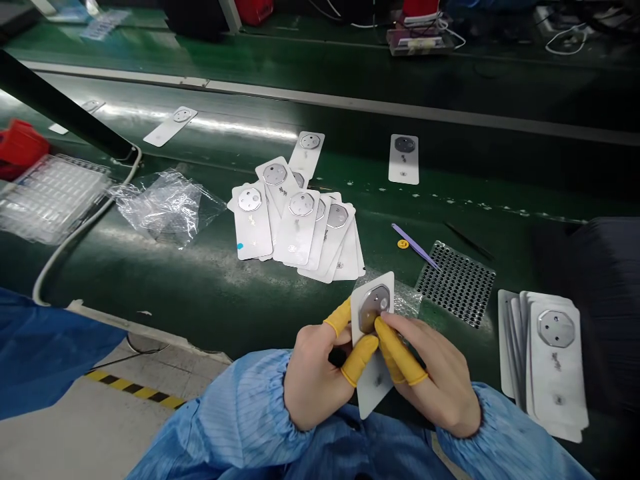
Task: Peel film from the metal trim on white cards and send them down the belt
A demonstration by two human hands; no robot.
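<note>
A white phone back cover (pixel 376 383) with an octagonal camera plate (pixel 373 308) is tilted up in front of me. My left hand (pixel 323 370) grips it by its left side, a yellow finger cot on the thumb lying over its front. My right hand (pixel 425 370) is closed at the right side, its yellow-capped fingertips pressed against the cover by the camera plate. Whether a small part sits under those fingertips is hidden. Beyond the hands lies a clear tray with rows of small black parts (pixel 457 283), a purple pair of tweezers (pixel 415 247) resting across its corner.
Overlapping phone back covers (pixel 300 230) form a loose pile ahead; another stack (pixel 557 367) stands right. Single covers (pixel 404 160) lie farther back. Crumpled clear plastic (pixel 167 207), clear trays (pixel 55 197) and a white cable (pixel 85 230) occupy the left. A yellow disc (pixel 403 245) sits near the tweezers.
</note>
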